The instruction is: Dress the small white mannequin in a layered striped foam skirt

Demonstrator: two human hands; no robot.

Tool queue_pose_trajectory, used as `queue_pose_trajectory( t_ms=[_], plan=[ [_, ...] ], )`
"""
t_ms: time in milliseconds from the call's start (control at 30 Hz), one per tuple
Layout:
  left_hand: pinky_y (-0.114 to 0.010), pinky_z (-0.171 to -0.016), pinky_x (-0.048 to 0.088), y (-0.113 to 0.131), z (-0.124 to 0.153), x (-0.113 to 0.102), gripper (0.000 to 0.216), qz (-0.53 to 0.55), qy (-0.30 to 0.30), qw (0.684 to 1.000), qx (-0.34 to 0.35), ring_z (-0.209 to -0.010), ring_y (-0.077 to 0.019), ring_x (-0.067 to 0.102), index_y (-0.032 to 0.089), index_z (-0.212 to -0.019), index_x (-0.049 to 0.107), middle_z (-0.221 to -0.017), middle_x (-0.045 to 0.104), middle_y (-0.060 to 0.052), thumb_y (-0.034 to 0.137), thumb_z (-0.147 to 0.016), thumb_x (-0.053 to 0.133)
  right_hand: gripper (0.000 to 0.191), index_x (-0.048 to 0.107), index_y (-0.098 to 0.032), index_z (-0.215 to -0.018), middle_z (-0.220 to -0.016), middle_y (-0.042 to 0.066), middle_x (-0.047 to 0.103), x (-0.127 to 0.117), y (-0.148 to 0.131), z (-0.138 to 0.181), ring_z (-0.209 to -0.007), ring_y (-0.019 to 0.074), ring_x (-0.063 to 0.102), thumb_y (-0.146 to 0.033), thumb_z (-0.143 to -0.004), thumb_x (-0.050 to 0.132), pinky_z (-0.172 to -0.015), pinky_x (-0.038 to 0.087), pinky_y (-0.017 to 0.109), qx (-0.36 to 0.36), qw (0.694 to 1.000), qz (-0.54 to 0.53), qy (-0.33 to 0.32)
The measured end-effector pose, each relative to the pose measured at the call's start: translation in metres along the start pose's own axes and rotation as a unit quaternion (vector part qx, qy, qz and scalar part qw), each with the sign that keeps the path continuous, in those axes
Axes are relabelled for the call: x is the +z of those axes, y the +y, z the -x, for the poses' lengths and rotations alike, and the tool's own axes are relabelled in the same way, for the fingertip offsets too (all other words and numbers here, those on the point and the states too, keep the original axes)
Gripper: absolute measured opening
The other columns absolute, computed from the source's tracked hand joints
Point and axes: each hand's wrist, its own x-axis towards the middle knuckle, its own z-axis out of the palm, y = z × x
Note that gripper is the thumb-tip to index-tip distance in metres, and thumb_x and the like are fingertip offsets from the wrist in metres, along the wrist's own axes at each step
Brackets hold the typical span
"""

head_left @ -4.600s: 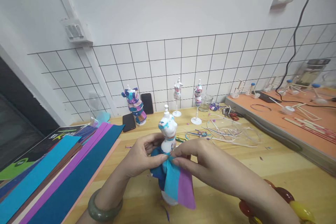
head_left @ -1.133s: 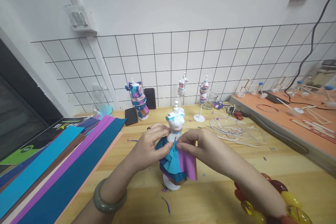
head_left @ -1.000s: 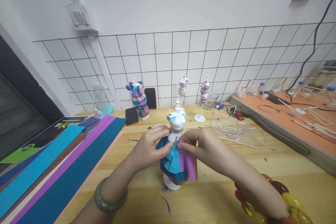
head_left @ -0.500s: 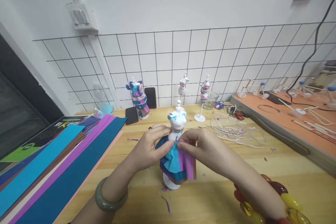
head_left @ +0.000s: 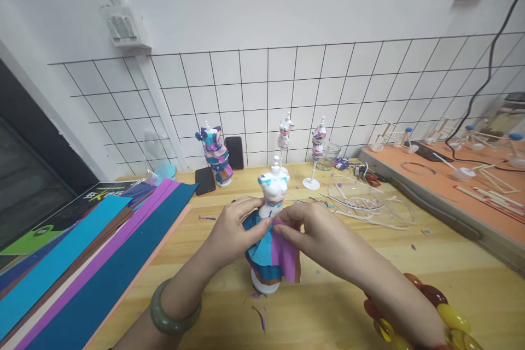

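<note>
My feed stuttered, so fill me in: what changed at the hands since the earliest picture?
The cloth-like light-blue and purple flap, which hung out low to the right, now lies closer in, hem higher, so more of the round white base shows. Its purple part now reaches the waist beside the right hand. Unchanged: left hand at the waist of the small white torso-shaped form; black phone lying behind.

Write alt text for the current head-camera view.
A bare left hand and right hand hold a layered blue-and-purple skirt at the waist of a small white mannequin on a pale wooden table. Long blue, brown and purple strips lie left; three more mannequins stand behind.
</note>
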Motion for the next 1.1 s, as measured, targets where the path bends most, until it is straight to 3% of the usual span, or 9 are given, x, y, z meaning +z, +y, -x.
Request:
queue_pose_trajectory(
  t_ms=[233,333,400,533,633,733,867,1100],
  plan=[
    [-0.026,-0.077,0.044,-0.001,0.001,0.000,0.019,0.009,0.018,1.000,-0.014,-0.085,-0.0166,0.059,0.018,-0.092,0.067,-0.086,0.065,-0.002,0.019,-0.076,0.057,0.025,0.062,-0.017,-0.066,-0.063,0.001,0.064,0.003,0.000,-0.002,-0.058,0.0124,0.055,-0.025,-0.086,0.048,-0.053,0.038,0.023,0.001,0.999,-0.033,-0.021],
    [-0.027,-0.079,0.044,-0.002,-0.001,-0.002,0.019,0.020,0.048,0.996,-0.075,-0.089,-0.0185,0.059,0.018,-0.090,0.068,-0.090,0.067,-0.003,0.022,-0.074,0.058,0.025,0.062,-0.018,-0.070,-0.065,0.001,0.063,0.004,0.000,-0.004,-0.059,0.0136,0.056,-0.027,-0.087,0.047,-0.054,0.041,0.024,0.005,1.000,-0.019,-0.003],
    [-0.028,-0.080,0.045,-0.004,-0.003,-0.004,0.021,0.041,0.066,0.989,-0.125,-0.092,-0.0199,0.060,0.018,-0.092,0.068,-0.094,0.068,-0.003,0.025,-0.074,0.058,0.019,0.063,-0.019,-0.076,-0.073,0.003,0.064,0.003,0.000,-0.004,-0.068,0.0158,0.058,-0.028,-0.086,0.049,-0.060,0.044,0.027,-0.006,0.999,0.006,0.047],
    [-0.027,-0.068,0.047,-0.008,-0.005,-0.008,0.024,0.078,0.086,0.975,-0.190,-0.086,-0.0201,0.062,0.017,-0.091,0.069,-0.093,0.070,-0.004,0.028,-0.073,0.058,0.017,0.059,-0.021,-0.097,-0.100,0.008,0.057,0.002,-0.006,0.000,-0.093,0.0215,0.053,-0.029,-0.082,0.057,-0.077,0.045,0.035,-0.103,0.982,0.064,0.143],
    [-0.023,-0.056,0.044,-0.009,-0.005,-0.007,0.022,0.094,0.085,0.969,-0.212,-0.071,-0.0172,0.062,0.016,-0.085,0.070,-0.082,0.071,-0.004,0.028,-0.070,0.058,0.022,0.057,-0.020,-0.104,-0.100,0.009,0.053,0.008,-0.016,0.004,-0.090,0.0222,0.049,-0.026,-0.083,0.056,-0.074,0.043,0.036,-0.171,0.976,0.094,0.099],
    [-0.022,-0.056,0.044,-0.011,-0.005,-0.004,0.018,0.108,0.082,0.968,-0.209,-0.070,-0.0170,0.062,0.014,-0.077,0.069,-0.073,0.070,-0.003,0.025,-0.068,0.058,0.016,0.060,-0.019,-0.097,-0.092,0.008,0.054,0.022,-0.021,0.005,-0.083,0.0221,0.045,-0.017,-0.083,0.053,-0.067,0.040,0.034,-0.208,0.965,0.143,0.069],
    [-0.025,-0.063,0.047,-0.016,-0.006,-0.001,0.016,0.128,0.079,0.965,-0.215,-0.076,-0.0201,0.064,0.014,-0.074,0.069,-0.073,0.070,-0.003,0.024,-0.066,0.059,0.015,0.062,-0.017,-0.082,-0.080,0.007,0.053,0.039,-0.018,0.000,-0.072,0.0199,0.041,-0.012,-0.084,0.049,-0.059,0.033,0.031,-0.253,0.939,0.212,0.102],
    [-0.027,-0.066,0.048,-0.020,-0.005,0.000,0.016,0.140,0.062,0.963,-0.220,-0.077,-0.0212,0.064,0.014,-0.073,0.068,-0.075,0.070,-0.003,0.025,-0.066,0.059,0.029,0.058,-0.015,-0.067,-0.075,0.008,0.055,0.045,-0.019,-0.008,-0.067,0.0186,0.041,-0.013,-0.089,0.039,-0.060,0.031,0.032,-0.324,0.899,0.268,0.120]
  ],
)
